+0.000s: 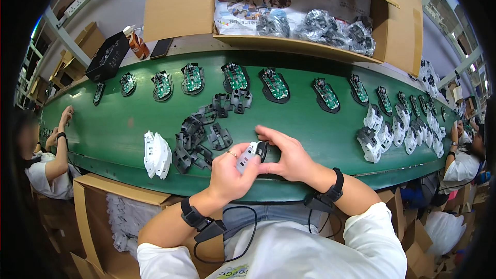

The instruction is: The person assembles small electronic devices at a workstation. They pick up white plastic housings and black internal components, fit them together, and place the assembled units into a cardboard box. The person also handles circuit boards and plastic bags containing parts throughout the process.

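Note:
Near the front edge of the green bench, my two hands hold a white-and-black plastic mouse shell (248, 158) between them. My left hand (227, 176) is closed around its left and lower side, partly covering it. On the other side, my right hand (290, 157) pinches the black end with thumb and fingers. Just left of my hands lies a loose pile of black plastic inner parts (191, 133). Beyond it to the left, white mouse shells (156, 155) stand close together.
Mouse bases with green circuit boards (275, 83) line the green bench (310, 124). More white shells (370, 143) cluster at right. Behind stands an open cardboard box (289, 44) with bagged parts, plus a black bin (107, 57) and a bottle (135, 42). Other people work at both ends.

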### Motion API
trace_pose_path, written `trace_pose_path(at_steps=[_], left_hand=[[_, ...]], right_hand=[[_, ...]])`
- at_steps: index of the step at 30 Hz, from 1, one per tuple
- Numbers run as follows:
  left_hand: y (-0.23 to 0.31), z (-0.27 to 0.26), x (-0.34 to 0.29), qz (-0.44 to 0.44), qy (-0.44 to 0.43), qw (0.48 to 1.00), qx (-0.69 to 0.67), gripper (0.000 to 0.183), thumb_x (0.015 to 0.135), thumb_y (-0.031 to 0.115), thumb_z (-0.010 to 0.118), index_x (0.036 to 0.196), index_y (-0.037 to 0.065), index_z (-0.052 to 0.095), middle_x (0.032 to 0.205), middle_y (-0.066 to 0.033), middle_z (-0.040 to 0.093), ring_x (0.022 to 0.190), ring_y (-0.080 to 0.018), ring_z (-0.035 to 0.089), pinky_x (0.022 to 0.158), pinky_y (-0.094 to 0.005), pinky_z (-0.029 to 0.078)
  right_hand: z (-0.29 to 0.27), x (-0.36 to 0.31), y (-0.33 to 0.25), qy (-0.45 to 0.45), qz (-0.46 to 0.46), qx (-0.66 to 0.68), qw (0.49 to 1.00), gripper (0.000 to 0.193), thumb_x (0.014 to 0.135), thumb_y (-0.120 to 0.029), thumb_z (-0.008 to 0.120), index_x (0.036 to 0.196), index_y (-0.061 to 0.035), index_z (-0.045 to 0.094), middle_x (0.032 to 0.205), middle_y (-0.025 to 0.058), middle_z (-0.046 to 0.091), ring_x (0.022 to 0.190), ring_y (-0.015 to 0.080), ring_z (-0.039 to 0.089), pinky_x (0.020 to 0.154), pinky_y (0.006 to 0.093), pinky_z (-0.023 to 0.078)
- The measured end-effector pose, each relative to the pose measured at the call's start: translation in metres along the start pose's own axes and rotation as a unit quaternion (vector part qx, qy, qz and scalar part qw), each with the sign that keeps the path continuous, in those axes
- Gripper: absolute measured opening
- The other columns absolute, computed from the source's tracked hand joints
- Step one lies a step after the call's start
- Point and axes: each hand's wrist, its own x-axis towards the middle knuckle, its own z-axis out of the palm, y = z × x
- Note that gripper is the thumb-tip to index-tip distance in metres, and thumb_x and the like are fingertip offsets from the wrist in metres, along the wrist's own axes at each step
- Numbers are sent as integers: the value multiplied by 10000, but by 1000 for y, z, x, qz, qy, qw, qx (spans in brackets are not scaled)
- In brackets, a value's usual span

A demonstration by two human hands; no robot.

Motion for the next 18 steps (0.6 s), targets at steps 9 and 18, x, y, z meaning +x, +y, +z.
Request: trace_pose_path(at_steps=[9,18], left_hand=[[2,4,0,40,21,997,61,386,837,228,819,1102,-16,681,848,-136,737,725,-246,721,682,-349,565],[-13,-26,8,245,-3,964,105,212,901,172,724,1052,29,680,938,-115,683,887,-305,621,781,-380,489]], right_hand=[[2,4,-8,-17,1,-5,1000,533,759,-228,888,1171,-33,611,976,138,670,897,324,671,809,410,549],[-15,6,0,-34,-70,92,993,306,872,-176,817,1138,-39,754,1001,120,745,856,211,720,733,328,569]])
